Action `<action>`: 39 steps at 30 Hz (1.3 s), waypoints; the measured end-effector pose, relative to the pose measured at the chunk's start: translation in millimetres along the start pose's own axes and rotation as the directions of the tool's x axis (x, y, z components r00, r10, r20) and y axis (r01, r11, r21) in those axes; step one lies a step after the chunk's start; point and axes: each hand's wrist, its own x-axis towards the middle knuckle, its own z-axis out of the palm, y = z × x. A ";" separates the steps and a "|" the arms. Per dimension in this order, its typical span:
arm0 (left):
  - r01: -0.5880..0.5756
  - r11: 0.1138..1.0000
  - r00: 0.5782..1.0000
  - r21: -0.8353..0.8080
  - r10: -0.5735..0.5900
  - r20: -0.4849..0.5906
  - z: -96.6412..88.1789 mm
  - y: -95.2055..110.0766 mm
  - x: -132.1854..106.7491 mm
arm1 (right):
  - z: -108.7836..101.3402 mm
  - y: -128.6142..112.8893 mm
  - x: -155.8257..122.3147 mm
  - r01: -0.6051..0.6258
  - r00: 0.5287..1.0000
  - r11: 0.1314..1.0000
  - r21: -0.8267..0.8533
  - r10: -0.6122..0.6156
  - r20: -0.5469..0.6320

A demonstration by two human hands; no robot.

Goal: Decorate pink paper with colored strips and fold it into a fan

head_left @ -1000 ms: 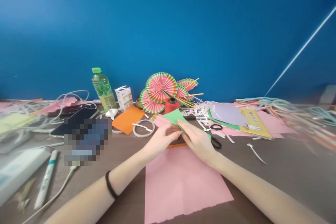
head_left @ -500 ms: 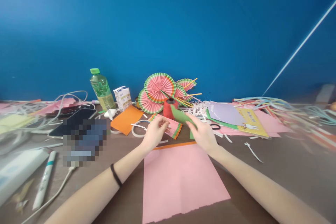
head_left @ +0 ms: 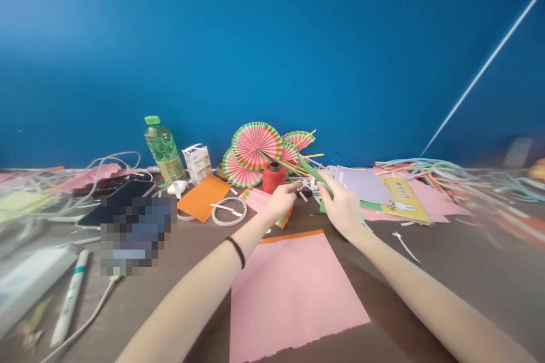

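Note:
My right hand (head_left: 344, 209) grips a piece of green paper (head_left: 315, 173), seen nearly edge-on and leaning up to the left. My left hand (head_left: 283, 199) reaches toward it with its forefinger stretched out to the right, near white paper scraps. The left hand holds nothing that I can see, though its other fingers are partly hidden. Beneath that hand lies a pleated pink strip (head_left: 256, 198) with green and orange edges. A red thread spool (head_left: 273, 179) stands just behind. Nearer me, a pink sheet (head_left: 298, 295) with an orange top border lies flat.
Pink and green paper fans (head_left: 256, 144) lean against the blue wall. To their left are an orange sheet (head_left: 204, 197), a tape roll (head_left: 230, 221), a small box (head_left: 197, 163) and a green-capped bottle (head_left: 165, 150). A yellow booklet (head_left: 402, 201) lies right; a marker (head_left: 70, 298) lies left.
My left hand has moved right, off the pleated strip's middle, and its forefinger has straightened. My right hand has shifted slightly right, and the green paper has turned nearly edge-on.

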 end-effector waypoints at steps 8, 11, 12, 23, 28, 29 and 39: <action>0.179 0.848 0.982 -0.499 -0.125 0.141 -7.7 15.8 -50.7 | 11.6 -19.6 -17.6 0.234 0.903 0.914 0.332 -0.331 0.274; 0.132 0.904 0.989 -0.406 -0.146 -0.004 -20.7 8.9 -63.9 | 5.5 -32.5 -24.1 0.137 0.804 0.853 0.503 -0.393 0.446; 0.138 0.910 0.990 -0.392 -0.140 0.022 -25.7 6.9 -68.7 | 2.1 -36.3 -24.7 0.075 0.770 0.836 0.543 -0.395 0.502; 0.069 0.965 0.980 -0.252 -0.112 -0.163 -70.8 -20.7 -92.3 | -20.5 44.5 18.8 -0.144 0.685 0.982 -0.125 0.190 0.704; 0.020 0.977 0.980 -0.213 -0.061 -0.191 -69.0 -27.7 -89.5 | -9.5 84.1 11.0 -0.051 0.655 0.983 -0.177 0.167 0.737; 0.013 0.975 0.980 -0.221 -0.056 -0.190 -69.0 -28.2 -89.2 | -8.0 85.8 9.9 -0.039 0.653 0.983 -0.180 0.161 0.740; 0.100 0.862 0.968 -0.496 -0.200 -0.153 -82.2 -19.7 -86.5 | -24.9 61.2 22.2 0.091 0.754 0.979 -0.183 0.052 0.655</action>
